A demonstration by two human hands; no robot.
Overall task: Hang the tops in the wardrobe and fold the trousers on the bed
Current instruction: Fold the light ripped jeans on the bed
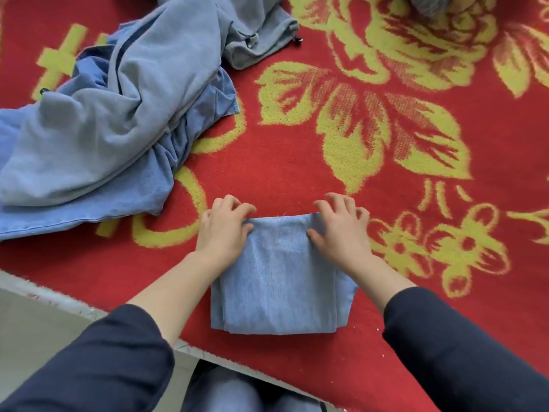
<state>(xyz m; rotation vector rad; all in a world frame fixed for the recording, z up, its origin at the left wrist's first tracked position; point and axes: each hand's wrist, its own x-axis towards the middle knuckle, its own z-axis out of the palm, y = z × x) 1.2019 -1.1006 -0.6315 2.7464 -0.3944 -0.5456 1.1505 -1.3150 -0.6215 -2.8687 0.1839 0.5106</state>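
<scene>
My dark sleeves (89,361) cross the bed's (297,162) near edge; left hand (222,230) and right hand (341,233) pinch far corners of the folded trousers (279,278). That pair seems nearly done; the left-edge heap (89,129) remains.

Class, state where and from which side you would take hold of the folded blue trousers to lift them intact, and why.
Grip the folded trousers at their left and right edges, coming in from both sides and clamping top to bottom. They lie as a flat stack, with layer ends showing at the near edge, so clamping the sides should hold all layers together.
</scene>
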